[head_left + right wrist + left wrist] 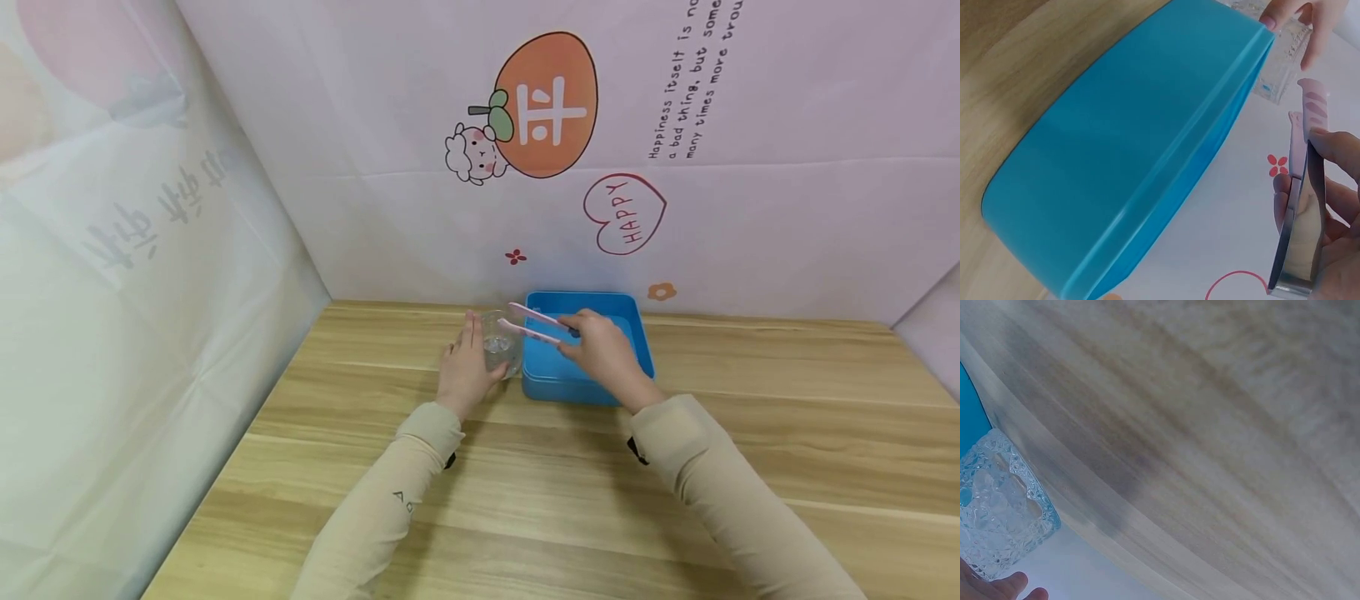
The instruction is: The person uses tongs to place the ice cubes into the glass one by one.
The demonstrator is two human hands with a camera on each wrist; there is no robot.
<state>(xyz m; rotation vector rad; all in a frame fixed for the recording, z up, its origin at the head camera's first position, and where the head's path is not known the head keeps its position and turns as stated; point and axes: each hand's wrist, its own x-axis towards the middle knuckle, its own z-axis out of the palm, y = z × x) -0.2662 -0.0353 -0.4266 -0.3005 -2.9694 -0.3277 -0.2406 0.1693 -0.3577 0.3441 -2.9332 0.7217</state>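
Note:
My left hand (467, 367) holds a clear textured glass (502, 354) from its left side, thumb on the near side and fingers along the far side. Clear, ice-like lumps (991, 500) show inside the glass in the left wrist view. In my right hand (606, 350) is a pair of metal tongs (1300, 244) with pink tips, pinched between thumb and fingers. The pink tips (531, 332) stand slightly apart, the front ends overlapping the glass's rim in the head view. Nothing shows between them. Under my right hand is a blue open box (573, 392).
The box stands right beside the glass, near the back edge of the wooden table (525, 517). Behind the table hangs a white printed cloth (390, 167). Another pale cloth (112, 350) hangs along the left side.

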